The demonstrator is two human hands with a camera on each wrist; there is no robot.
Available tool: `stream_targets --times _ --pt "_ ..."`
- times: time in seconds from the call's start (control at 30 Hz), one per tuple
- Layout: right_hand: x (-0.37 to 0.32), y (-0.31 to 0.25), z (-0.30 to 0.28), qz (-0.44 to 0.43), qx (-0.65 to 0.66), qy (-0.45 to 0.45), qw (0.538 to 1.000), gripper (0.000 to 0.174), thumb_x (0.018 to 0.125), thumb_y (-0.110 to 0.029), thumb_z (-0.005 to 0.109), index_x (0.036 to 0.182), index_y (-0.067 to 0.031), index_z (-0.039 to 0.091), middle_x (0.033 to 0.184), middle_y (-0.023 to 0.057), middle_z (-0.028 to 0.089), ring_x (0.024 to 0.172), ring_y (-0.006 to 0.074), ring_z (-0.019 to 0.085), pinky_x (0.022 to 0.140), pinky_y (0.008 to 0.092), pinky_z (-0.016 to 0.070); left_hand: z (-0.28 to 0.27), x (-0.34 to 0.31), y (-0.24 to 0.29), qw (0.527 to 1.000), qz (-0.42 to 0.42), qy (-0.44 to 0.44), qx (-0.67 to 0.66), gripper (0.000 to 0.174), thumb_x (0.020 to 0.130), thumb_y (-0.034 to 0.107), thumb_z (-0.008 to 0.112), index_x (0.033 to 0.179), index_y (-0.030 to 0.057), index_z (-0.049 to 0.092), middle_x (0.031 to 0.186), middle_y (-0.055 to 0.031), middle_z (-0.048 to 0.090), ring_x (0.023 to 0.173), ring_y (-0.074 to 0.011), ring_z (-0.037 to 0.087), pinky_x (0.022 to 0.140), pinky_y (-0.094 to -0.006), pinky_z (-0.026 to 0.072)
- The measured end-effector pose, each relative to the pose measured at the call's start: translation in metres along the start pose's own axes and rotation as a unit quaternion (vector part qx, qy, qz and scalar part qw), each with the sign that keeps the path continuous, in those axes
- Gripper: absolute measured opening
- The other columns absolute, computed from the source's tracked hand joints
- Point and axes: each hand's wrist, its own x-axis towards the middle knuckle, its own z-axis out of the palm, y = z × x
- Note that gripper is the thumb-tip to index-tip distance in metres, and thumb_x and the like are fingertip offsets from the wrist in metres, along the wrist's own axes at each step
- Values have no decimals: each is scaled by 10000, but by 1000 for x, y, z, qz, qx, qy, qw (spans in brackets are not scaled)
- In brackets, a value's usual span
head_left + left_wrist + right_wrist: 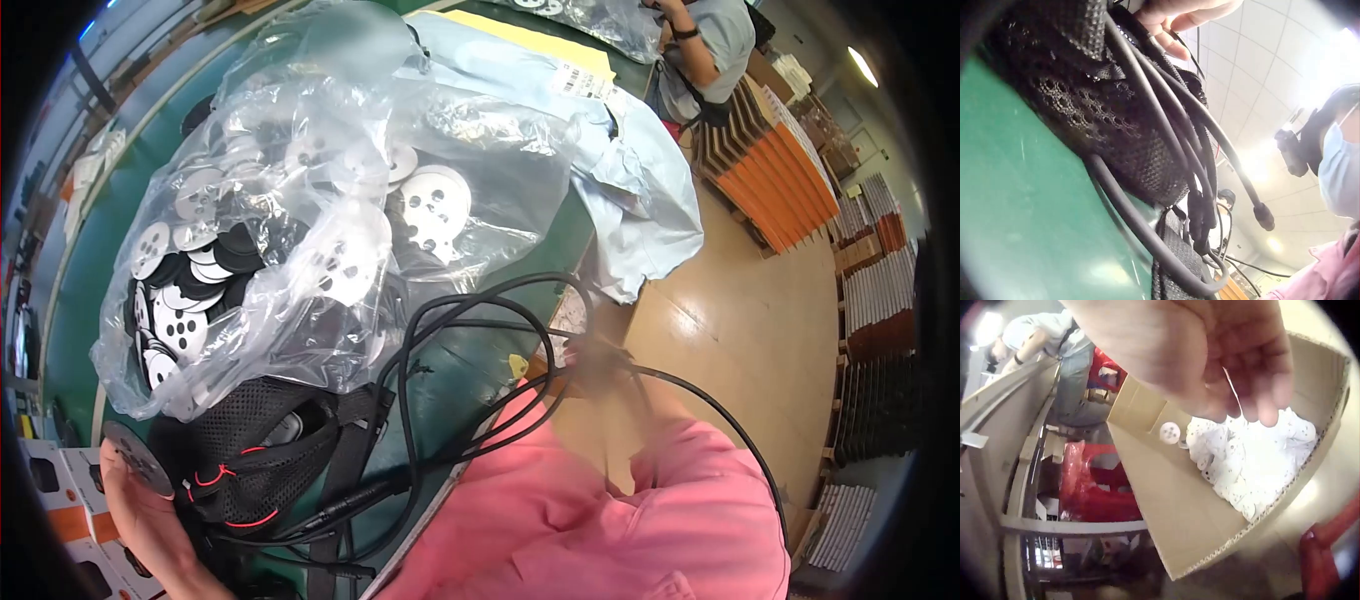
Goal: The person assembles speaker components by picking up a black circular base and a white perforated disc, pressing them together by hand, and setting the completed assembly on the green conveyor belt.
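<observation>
In the head view my left hand (150, 520) pinches a dark round disc with holes (138, 458), beside a black mesh bag (255, 450). The left wrist view has that hand (1188, 15) at the top edge, above the mesh and black cables (1147, 94); the disc does not show there. My right hand (1210, 356) is over a cardboard box (1160, 481) holding many white discs (1260, 462), its fingers loosely bent. A thin pale line shows between them; I cannot tell what it is. One white disc (1170, 432) appears against the box's inner side.
Clear plastic bags (330, 240) of white and black discs lie on the green table (440, 370). Looped black cable (405, 350) crosses toward my pink clothing. A pale blue bag (640, 190) hangs over the edge. A red stool (1094, 487) stands beside the box; another person sits beyond.
</observation>
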Motion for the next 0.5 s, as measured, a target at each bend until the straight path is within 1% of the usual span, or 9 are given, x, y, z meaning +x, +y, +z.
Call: stream_targets --times 0.03,0.07,0.1,0.13,0.27,0.37,0.4,0.47,0.5 --pt "3 -2 3 -236 -288 -82 924 167 741 -149 517 669 -4 555 557 79 527 500 189 525 427 292 391 -6 2 -1 999 -7 -43 -4 386 862 219 362 1172 -10 372 1136 -84 460 1041 -158 457 875 -279 364" --pt "6 -2 6 -438 -532 -149 709 171 726 -158 520 646 -12 560 559 81 532 499 179 523 425 290 381 -10 3 0 996 -14 -85 -7 435 856 229 385 1221 -5 341 1189 -86 438 1084 -163 432 896 -281 346" --pt "-54 -37 43 -316 -383 -98 863 191 677 -200 519 644 -21 578 591 112 553 533 198 541 455 318 379 -4 1 1 997 -14 -80 -10 429 856 222 382 1210 -17 347 1168 -99 449 1061 -165 450 885 -272 359" --pt "-71 -55 61 -320 -381 -102 862 191 677 -200 519 644 -21 578 591 112 553 533 198 541 455 318 379 -4 2 1 997 -10 -77 -8 429 856 222 382 1210 -17 347 1168 -99 449 1061 -165 450 885 -272 359" --pt "-155 -106 75 -375 -541 -326 679 212 658 -216 512 653 -15 580 618 132 559 556 237 543 483 342 389 2 -1 4 996 5 -85 17 396 857 219 377 1178 -11 383 1116 -77 477 986 -146 483 813 -247 389" --pt "-217 -154 111 -392 -625 -465 489 230 644 -228 506 659 -11 581 638 146 563 573 266 546 505 360 396 5 -2 2 997 17 -65 45 341 851 227 382 1106 9 442 950 -23 519 800 -70 478 618 -186 358" --pt "-233 -159 121 -314 -591 -550 499 260 652 -236 493 682 3 589 654 171 561 620 323 535 555 388 410 8 -3 2 997 23 -60 45 341 851 227 382 1106 9 442 950 -23 519 800 -70 478 618 -186 358" --pt "-262 -165 141 -276 -568 -663 402 255 686 -217 484 708 19 580 651 197 544 634 339 526 583 405 410 11 -4 4 995 14 -93 44 303 841 226 391 1050 19 464 866 -3 518 733 -60 465 575 -183 344" --pt "-269 -165 146 -283 -482 -717 416 234 722 -196 476 749 15 574 656 195 544 641 336 524 595 394 410 23 -5 5 998 30 -19 43 230 831 183 385 950 5 466 741 -19 523 590 -73 490 483 -187 391"
